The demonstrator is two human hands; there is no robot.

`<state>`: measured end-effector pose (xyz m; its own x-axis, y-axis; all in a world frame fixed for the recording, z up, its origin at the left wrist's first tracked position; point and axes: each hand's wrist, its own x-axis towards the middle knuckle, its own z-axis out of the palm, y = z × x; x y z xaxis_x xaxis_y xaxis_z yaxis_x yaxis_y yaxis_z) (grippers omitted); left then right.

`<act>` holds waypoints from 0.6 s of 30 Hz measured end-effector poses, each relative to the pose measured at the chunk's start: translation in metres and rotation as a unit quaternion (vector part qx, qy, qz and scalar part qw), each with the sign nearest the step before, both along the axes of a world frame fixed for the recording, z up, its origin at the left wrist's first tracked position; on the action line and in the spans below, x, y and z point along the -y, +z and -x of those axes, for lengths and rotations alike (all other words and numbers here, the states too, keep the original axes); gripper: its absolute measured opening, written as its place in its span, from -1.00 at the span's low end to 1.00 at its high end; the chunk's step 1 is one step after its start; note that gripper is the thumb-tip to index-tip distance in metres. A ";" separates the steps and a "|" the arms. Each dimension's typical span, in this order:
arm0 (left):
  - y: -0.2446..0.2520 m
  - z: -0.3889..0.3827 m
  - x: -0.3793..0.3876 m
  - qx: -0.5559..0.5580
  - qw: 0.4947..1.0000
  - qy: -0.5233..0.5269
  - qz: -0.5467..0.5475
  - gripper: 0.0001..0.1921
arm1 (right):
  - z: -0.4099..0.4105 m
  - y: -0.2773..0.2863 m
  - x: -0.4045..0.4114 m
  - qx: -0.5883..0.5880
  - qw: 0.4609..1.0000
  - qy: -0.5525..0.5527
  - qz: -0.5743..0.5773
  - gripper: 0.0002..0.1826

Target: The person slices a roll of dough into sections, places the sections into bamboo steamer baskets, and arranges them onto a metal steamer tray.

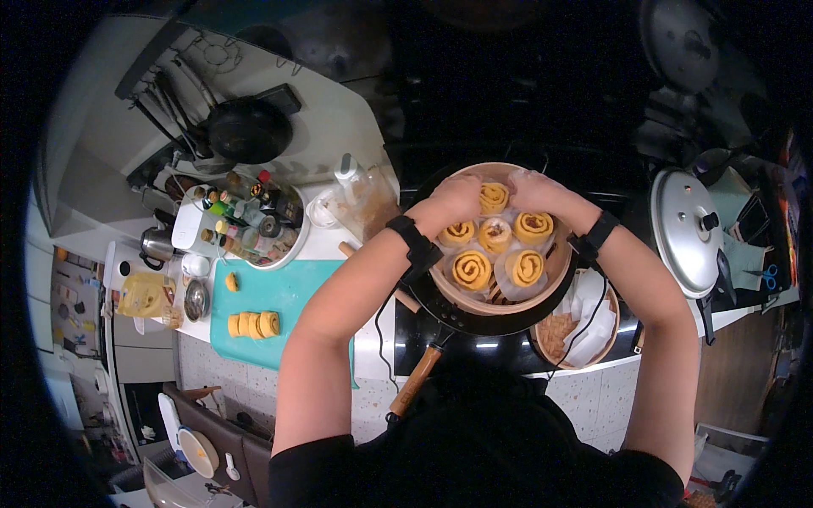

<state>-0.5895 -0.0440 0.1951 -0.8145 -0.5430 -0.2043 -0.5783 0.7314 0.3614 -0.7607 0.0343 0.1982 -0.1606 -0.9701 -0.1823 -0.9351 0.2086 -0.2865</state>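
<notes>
A round bamboo steamer basket [438,282] sits in a black wok [457,322] before me. Several spiral-rolled yellow dough buns with brown filling lie inside on pieces of white paper [513,289]. At the basket's far side, my left hand [458,200] and my right hand [540,190] flank the rear bun [493,198]. My left fingers are curled close against that bun. The right fingertips are beside it near the rim. Whether either hand grips the bun or its paper cannot be made out. A paler-topped bun [495,235] occupies the middle of the basket.
Left, a teal mat [298,286] carries a row of cut dough pieces [254,324] and a small dough scrap [232,282]. Bottles crowd a white tray [295,254]. The wok's wooden handle [416,381] points toward me. Right are a paper-lined woven basket [551,336] and a metal lid [683,235].
</notes>
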 end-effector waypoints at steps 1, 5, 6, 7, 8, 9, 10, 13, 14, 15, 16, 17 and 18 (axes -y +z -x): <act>0.003 0.002 -0.002 0.023 1.000 0.003 0.000 -0.40 | 0.004 0.000 0.001 0.001 1.000 -0.002 -0.001 -0.72; 0.012 0.001 -0.007 0.042 0.999 0.002 -0.002 -0.39 | 0.010 0.008 0.000 -0.027 0.992 0.068 -0.104 -0.69; 0.017 0.000 -0.009 0.043 0.999 0.000 -0.002 -0.39 | 0.011 0.010 -0.002 -0.006 0.994 0.063 -0.092 -0.68; 0.023 0.000 -0.014 0.013 1.000 -0.005 -0.002 -0.39 | 0.013 0.006 -0.002 -0.005 0.994 0.061 -0.092 -0.68; 0.026 0.001 -0.016 -0.017 1.000 -0.010 -0.003 -0.38 | 0.017 0.000 0.000 -0.008 0.994 0.063 -0.094 -0.68; 0.022 -0.001 -0.014 -0.016 1.000 -0.008 -0.002 -0.38 | 0.011 0.004 0.001 -0.011 0.993 0.071 -0.096 -0.67; 0.017 -0.002 -0.011 -0.034 0.999 -0.021 0.003 -0.37 | 0.006 0.006 0.000 -0.010 0.993 0.073 -0.095 -0.67; 0.014 -0.001 -0.005 -0.032 0.999 -0.036 0.005 -0.34 | -0.006 0.016 -0.004 -0.080 0.985 0.075 -0.133 -0.68; 0.013 0.000 -0.004 -0.012 0.999 -0.038 0.002 -0.33 | -0.006 0.017 -0.003 -0.070 0.984 0.054 -0.153 -0.68; 0.011 0.000 -0.004 -0.012 0.999 -0.039 0.002 -0.33 | -0.005 0.018 -0.002 -0.060 0.983 0.032 -0.172 -0.68; 0.009 0.000 -0.004 -0.023 0.999 -0.038 0.013 -0.32 | -0.002 0.016 -0.002 -0.060 0.983 0.031 -0.172 -0.68; 0.006 0.000 -0.004 -0.033 0.999 -0.037 0.023 -0.31 | 0.002 0.010 -0.002 -0.044 0.988 0.031 -0.144 -0.68; 0.007 0.001 -0.004 -0.033 0.998 -0.039 0.023 -0.31 | 0.006 0.005 -0.001 -0.027 0.992 0.029 -0.116 -0.67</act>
<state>-0.5909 -0.0396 0.2019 -0.8655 -0.4851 -0.1249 -0.4950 0.7897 0.3625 -0.7662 0.0357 0.2036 -0.1208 -0.9108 -0.3949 -0.9605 0.2077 -0.1853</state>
